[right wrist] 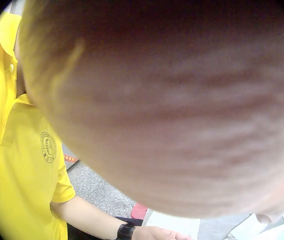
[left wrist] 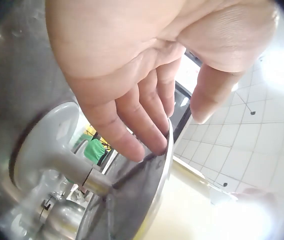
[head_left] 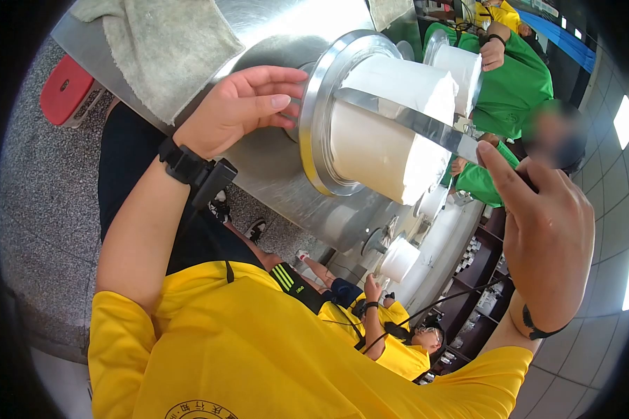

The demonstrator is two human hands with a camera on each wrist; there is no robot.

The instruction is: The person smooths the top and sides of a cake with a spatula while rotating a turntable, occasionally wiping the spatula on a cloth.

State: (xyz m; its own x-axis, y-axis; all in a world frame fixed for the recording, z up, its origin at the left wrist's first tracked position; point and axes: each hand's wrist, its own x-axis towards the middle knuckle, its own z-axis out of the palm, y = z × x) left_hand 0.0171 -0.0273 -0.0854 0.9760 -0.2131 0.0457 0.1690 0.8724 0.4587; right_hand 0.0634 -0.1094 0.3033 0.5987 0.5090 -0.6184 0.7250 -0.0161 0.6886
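A round cake [head_left: 391, 126] coated in white cream stands on a metal cake turntable [head_left: 313, 140]. Its outer cream edge looks rough. My left hand [head_left: 241, 105] is at the turntable's rim with fingers extended and the thumb apart. In the left wrist view, the fingertips of that hand [left wrist: 137, 100] reach the rim and underside of the plate [left wrist: 132, 210], near its stem. My right hand [head_left: 548, 223] grips an icing spatula [head_left: 412, 120], index finger along the blade, which lies across the cake's side. In the right wrist view the hand's blurred skin [right wrist: 172, 115] hides most of the work.
A grey-white cloth [head_left: 161, 49] lies on the steel table [head_left: 272, 174]. A red stool [head_left: 66, 91] stands on the floor beside it. A person in green [head_left: 517, 91] works at another cake [head_left: 461, 73] across from me; a person in yellow [head_left: 405, 349] is at a further cake [head_left: 400, 260].
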